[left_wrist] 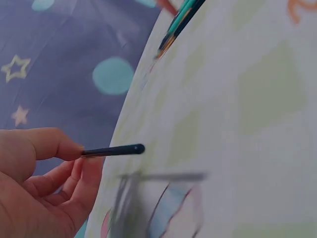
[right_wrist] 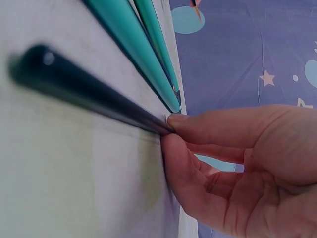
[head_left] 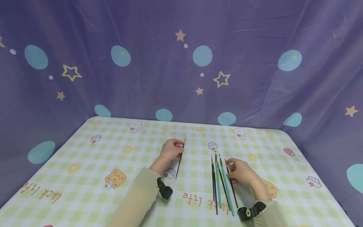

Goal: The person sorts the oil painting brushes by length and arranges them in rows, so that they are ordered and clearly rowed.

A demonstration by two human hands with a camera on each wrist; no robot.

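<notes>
Facing purple cloth [head_left: 244,34] beyond a checked desk [head_left: 99,160]. Pinching a black brush [head_left: 179,164] between thumb and fingers of the left hand [head_left: 171,149], holding it toward its far, bristled end, with its near end clear of the desk, left of the loose brushes [head_left: 217,178]. Pinching a dark brush [head_left: 233,189] with the right hand [head_left: 242,171], along their right edge. Seeing the loose brushes, teal and black, lying between both hands, nearer the right. Probably handling light and stiff, likely rolling or slipping on smooth, slim handles. Seemingly asking for gentle holding just short of the collar, sparing fragile bristles.
</notes>
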